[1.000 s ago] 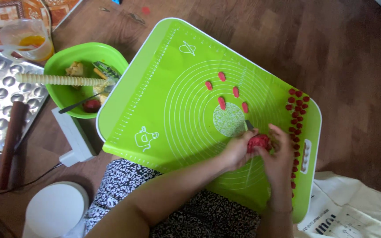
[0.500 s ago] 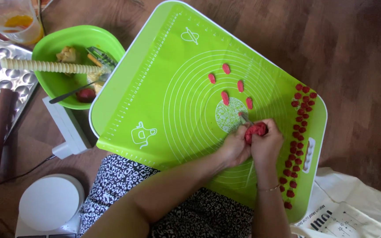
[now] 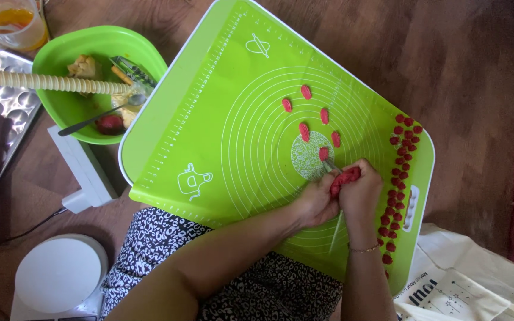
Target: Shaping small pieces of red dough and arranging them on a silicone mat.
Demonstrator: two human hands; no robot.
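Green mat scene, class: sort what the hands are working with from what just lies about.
In use: red dough lump, small metal tool, cut red pieces, green mat, left hand, right hand.
Lying about: green bowl, metal tray, white scale.

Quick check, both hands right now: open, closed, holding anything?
Left hand: closed on a thin metal tool at the red dough.
Right hand: closed around a lump of red dough.

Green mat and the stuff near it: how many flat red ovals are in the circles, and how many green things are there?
Flat red ovals: 6
Green bowl: 1
Green mat: 1
Total: 8
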